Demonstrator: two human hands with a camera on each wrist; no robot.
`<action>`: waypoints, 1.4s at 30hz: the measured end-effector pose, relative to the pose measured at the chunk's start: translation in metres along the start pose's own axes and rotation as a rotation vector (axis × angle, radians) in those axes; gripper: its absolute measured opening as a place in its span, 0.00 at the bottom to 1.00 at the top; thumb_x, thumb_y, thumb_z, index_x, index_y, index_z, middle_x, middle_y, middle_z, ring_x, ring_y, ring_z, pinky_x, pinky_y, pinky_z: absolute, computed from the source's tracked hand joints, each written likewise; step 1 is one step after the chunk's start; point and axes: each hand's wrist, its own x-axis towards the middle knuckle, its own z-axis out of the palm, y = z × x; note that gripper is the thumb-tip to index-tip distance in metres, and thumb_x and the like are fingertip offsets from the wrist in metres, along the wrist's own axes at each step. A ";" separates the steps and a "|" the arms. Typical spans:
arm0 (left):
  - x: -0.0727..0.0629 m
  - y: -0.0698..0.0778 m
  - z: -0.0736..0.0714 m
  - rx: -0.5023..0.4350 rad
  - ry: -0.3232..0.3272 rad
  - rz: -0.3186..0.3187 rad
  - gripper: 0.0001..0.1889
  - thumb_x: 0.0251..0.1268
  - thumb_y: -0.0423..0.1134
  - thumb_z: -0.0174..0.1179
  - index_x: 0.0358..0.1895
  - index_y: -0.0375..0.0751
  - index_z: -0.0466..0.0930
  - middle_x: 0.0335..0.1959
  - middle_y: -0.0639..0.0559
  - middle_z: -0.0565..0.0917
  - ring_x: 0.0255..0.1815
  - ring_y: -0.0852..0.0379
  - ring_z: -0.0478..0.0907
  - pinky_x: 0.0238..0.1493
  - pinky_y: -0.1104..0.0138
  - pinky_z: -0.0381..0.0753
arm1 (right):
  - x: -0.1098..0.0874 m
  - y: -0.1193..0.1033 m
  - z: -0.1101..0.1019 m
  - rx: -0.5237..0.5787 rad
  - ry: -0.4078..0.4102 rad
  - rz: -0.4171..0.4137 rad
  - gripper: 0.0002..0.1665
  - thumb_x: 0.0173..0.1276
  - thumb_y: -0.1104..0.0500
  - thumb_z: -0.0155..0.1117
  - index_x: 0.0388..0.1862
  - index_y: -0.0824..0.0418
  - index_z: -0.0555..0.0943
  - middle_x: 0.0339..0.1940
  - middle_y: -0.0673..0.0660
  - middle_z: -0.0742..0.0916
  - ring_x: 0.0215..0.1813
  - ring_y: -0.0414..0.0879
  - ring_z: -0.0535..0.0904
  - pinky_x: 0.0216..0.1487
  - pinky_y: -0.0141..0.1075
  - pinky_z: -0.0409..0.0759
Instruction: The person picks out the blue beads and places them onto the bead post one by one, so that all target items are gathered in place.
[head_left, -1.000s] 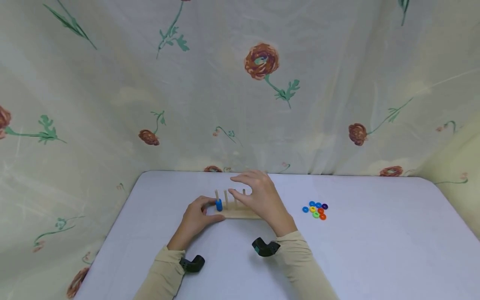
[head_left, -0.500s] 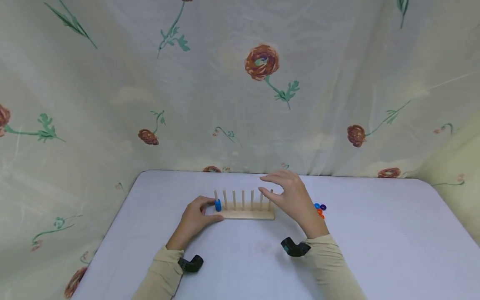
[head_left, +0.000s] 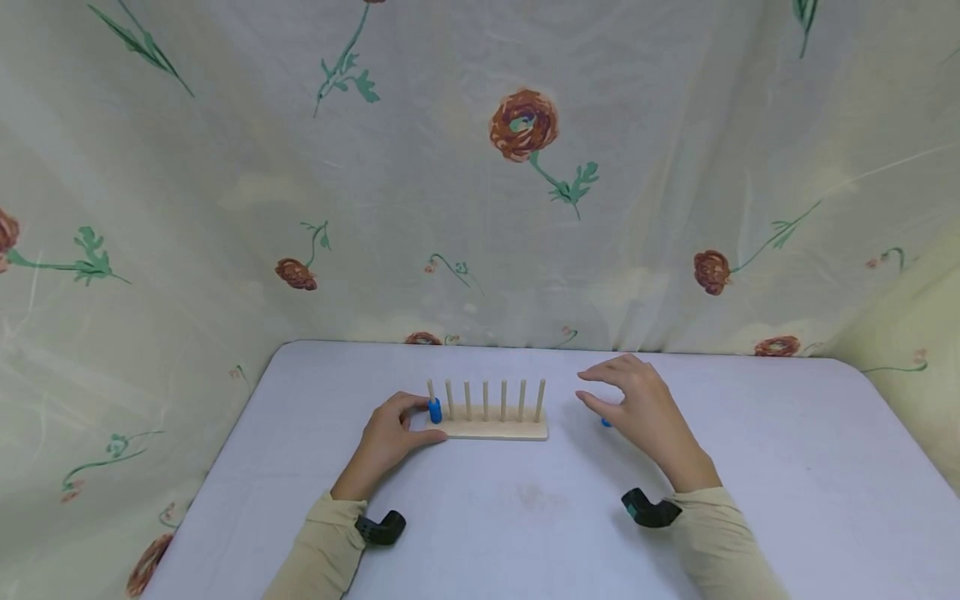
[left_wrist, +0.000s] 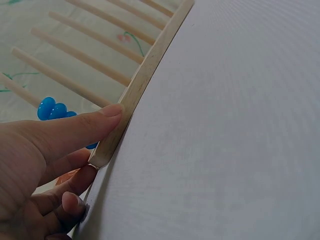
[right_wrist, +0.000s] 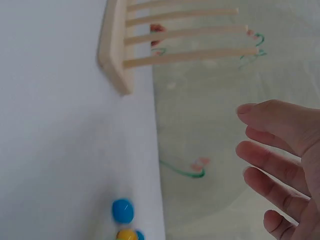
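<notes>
A wooden peg board (head_left: 495,430) with a row of several upright pegs stands on the table. Several blue beads (head_left: 435,411) are stacked on its leftmost peg. My left hand (head_left: 386,437) holds the board's left end, thumb (left_wrist: 107,120) on the front edge and fingers behind. To the board's right, my right hand (head_left: 645,412) hovers over the table, its thumb and fingers spread with nothing between them. Under it a blue bead (right_wrist: 123,211) and a yellow bead (right_wrist: 128,235) show in the right wrist view; my hand hides other loose beads in the head view.
The white-covered table (head_left: 525,517) reaches to a flowered curtain (head_left: 420,250) that hangs along the back and sides. A small black camera sits at each wrist, the left camera (head_left: 381,528) and the right camera (head_left: 651,509).
My right hand has moved right from over the peg board to above the loose beads, baring the pegs and covering most beads. My left hand has stayed at the board's end.
</notes>
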 end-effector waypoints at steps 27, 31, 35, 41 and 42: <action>0.001 -0.003 0.001 0.008 -0.009 -0.016 0.30 0.48 0.48 0.83 0.57 0.45 0.87 0.36 0.50 0.78 0.27 0.59 0.65 0.27 0.70 0.63 | -0.030 0.046 0.007 -0.065 -0.260 0.176 0.14 0.61 0.53 0.80 0.45 0.56 0.92 0.55 0.61 0.86 0.63 0.61 0.74 0.64 0.62 0.73; 0.001 -0.002 0.001 0.008 -0.007 -0.011 0.30 0.48 0.47 0.82 0.57 0.45 0.87 0.37 0.50 0.79 0.26 0.59 0.65 0.27 0.70 0.63 | -0.030 0.048 0.009 -0.073 -0.262 0.175 0.13 0.62 0.54 0.80 0.44 0.56 0.92 0.53 0.61 0.86 0.62 0.61 0.75 0.63 0.62 0.73; 0.001 -0.002 0.002 0.009 -0.005 -0.006 0.30 0.49 0.47 0.82 0.57 0.44 0.86 0.39 0.50 0.81 0.26 0.59 0.65 0.27 0.70 0.63 | -0.032 0.051 0.012 -0.075 -0.264 0.182 0.11 0.62 0.54 0.79 0.42 0.56 0.93 0.52 0.60 0.86 0.61 0.59 0.75 0.63 0.60 0.74; 0.001 -0.002 0.002 0.004 -0.006 -0.001 0.29 0.48 0.47 0.82 0.57 0.45 0.87 0.36 0.50 0.79 0.26 0.59 0.64 0.27 0.70 0.63 | -0.033 0.053 0.016 -0.065 -0.244 0.158 0.08 0.62 0.54 0.79 0.38 0.55 0.93 0.50 0.59 0.87 0.60 0.56 0.76 0.63 0.57 0.75; 0.000 -0.002 0.001 0.002 -0.006 -0.002 0.29 0.48 0.47 0.83 0.57 0.45 0.87 0.36 0.50 0.79 0.26 0.59 0.64 0.27 0.70 0.62 | -0.033 0.053 0.016 -0.060 -0.239 0.155 0.09 0.62 0.54 0.79 0.38 0.55 0.93 0.51 0.58 0.87 0.60 0.56 0.77 0.63 0.57 0.75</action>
